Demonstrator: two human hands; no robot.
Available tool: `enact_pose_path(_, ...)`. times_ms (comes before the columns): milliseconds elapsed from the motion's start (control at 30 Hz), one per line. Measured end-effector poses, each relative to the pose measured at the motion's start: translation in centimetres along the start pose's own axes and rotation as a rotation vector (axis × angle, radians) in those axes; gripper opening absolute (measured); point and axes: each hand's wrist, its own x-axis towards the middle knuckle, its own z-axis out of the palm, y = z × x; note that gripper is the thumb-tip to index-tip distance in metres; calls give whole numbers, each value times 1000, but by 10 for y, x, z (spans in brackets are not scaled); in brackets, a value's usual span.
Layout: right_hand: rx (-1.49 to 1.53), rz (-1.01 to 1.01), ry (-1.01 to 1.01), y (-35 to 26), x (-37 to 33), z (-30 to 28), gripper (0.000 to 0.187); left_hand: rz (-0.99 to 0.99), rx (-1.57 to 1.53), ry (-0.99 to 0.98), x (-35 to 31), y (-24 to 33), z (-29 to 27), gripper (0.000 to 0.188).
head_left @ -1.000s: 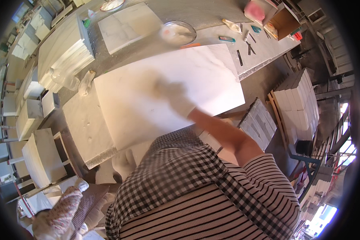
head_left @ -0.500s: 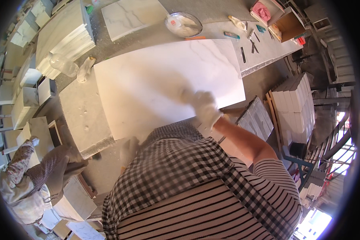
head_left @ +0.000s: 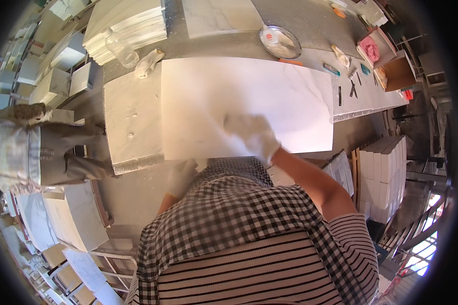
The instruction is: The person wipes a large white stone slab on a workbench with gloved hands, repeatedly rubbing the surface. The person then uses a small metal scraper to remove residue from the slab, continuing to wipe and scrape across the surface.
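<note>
A large white marble-look slab (head_left: 295,107) lies before me on the worktable. My right hand (head_left: 254,136), in a white glove, is over its near middle part. Its fingers look closed, and a small greyish patch shows at their tips, too smeared by motion to name. My left hand (head_left: 183,174), also gloved, is low beside my checked apron, near the slab's close edge; its fingers are blurred. Left of the slab, a bare stone top (head_left: 130,122) sticks out from under it.
Behind the slab stand a metal bowl (head_left: 296,51) of pale paste with a scraper and a clear bottle (head_left: 121,50) beside a crumpled glove (head_left: 148,63). Small tools (head_left: 352,90) and an open box (head_left: 399,71) lie right. A co-worker (head_left: 40,152) stands left; stacked white blocks (head_left: 382,178) stand right.
My view has turned, so the slab and table sit farther right. My gloved right hand has shifted a little leftward over the slab. The co-worker at the left appears higher in view.
</note>
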Motion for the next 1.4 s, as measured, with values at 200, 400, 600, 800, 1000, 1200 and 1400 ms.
enact_pose_path(200, -173, 179, 117, 50, 105, 38, 28, 69, -12, 25, -6, -3, 1, 47)
enact_pose_path(400, -16, -300, 91, -49, 96, 90, 20, 334, 134, 76, -10, -18, -9, 29)
enact_pose_path(600, -158, -80, 221, 26, 174, 64, 25, 216, 152, 115, -16, -41, -10, 26)
enact_pose_path(800, -181, -269, 37, -30, 119, 92, 33, 242, 301, 166, -31, -50, -9, 29)
enact_pose_path(1000, -36, -286, 92, 25, 141, 69, 27, 295, 387, 293, -40, -55, 1, 26)
enact_pose_path(1200, -383, -214, 194, 37, 190, 91, 24, 227, 321, 365, -48, -61, 32, 24)
enact_pose_path(1400, -22, -652, -154, -21, 110, 72, 23, 142, 277, 461, -60, -62, 54, 25)
